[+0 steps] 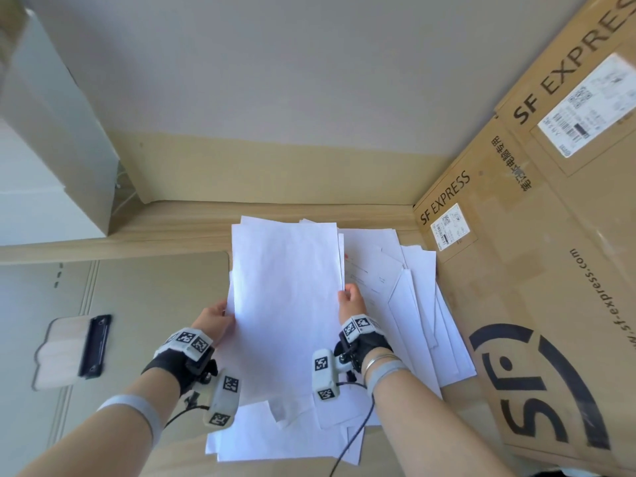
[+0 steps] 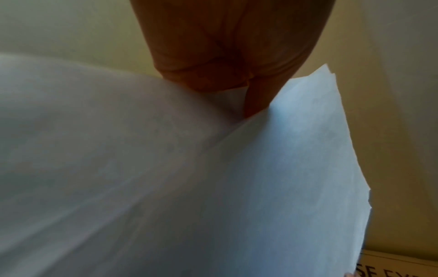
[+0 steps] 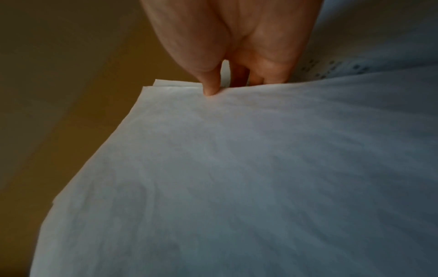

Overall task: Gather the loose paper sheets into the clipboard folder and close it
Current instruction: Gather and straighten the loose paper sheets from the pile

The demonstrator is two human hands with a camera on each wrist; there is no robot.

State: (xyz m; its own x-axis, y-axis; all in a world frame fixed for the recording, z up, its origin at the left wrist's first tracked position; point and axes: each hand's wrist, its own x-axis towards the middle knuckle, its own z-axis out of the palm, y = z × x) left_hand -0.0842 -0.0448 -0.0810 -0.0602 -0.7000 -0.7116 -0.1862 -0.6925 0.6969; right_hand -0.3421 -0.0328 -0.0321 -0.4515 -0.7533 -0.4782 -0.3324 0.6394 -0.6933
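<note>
A pale, plain wall [image 1: 275, 80] fills the upper part of the head view, meeting a light wooden ledge [image 1: 275, 210] that runs along its foot. Left of the ledge stands a tall white-and-tan cabinet [image 1: 58, 149] — a thin white cord hangs at its corner. Right of the ledge rise stacked brown cardboard boxes [image 1: 537, 235] printed SF EXPRESS, each with a white shipping label. Below the ledge lies flat tan cardboard [image 1: 144, 297] — soft, even daylight throughout.
</note>
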